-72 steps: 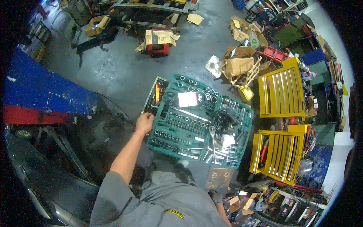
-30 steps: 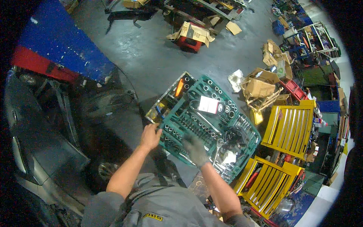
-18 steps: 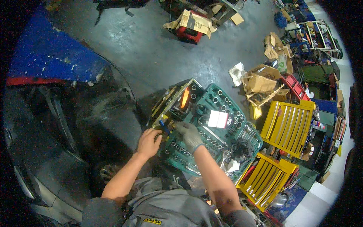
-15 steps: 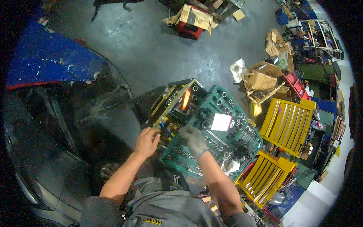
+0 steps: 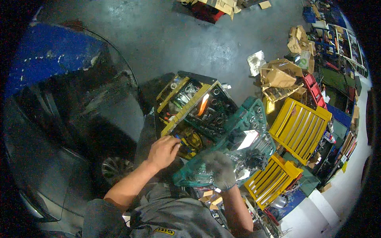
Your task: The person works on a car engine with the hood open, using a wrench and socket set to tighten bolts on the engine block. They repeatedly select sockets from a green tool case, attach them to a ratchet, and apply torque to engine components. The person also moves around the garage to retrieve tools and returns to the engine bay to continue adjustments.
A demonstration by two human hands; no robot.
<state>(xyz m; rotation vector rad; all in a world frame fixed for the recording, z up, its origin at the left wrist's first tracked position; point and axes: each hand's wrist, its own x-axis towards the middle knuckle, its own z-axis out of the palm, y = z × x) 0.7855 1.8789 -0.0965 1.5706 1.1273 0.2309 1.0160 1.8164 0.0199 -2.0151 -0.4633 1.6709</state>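
The left hand (image 5: 163, 150) is bare. Its fingers are curled together at the front edge of a yellow and black tool tray (image 5: 186, 107); a small blue bit shows at the fingertips, but I can't tell if it is pinched. The tray is full of sockets and small tools, w/ an orange tool (image 5: 203, 105) lying in the middle.

The right hand (image 5: 219, 169) wears a grey glove. It is closed on the near edge of a green socket tray (image 5: 238, 135). This tray is blurry and tilted, right beside the yellow and black one and partly over it. A white paper (image 5: 247, 139) lies on the green tray.

Both trays sit above the grey floor (image 5: 166, 43), just in front of the person's chest.

Things around:
- Left: a dark car (image 5: 59, 131) w/ a wheel (image 5: 115, 171) low down, very near the left arm. A blue panel (image 5: 51, 55) is above it.
- Right: two yellow drawer fronts (image 5: 299, 129), just beside the green tray, so that side is tight.
- Behind those: brown cardboard boxes (image 5: 279, 75) and crumpled paper (image 5: 256, 61) on the floor.
- Far right: shelves (image 5: 337, 43) packed w/ stuff, too small to make out.
- Top: more cardboard (image 5: 222, 6) and a red box (image 5: 206, 12).
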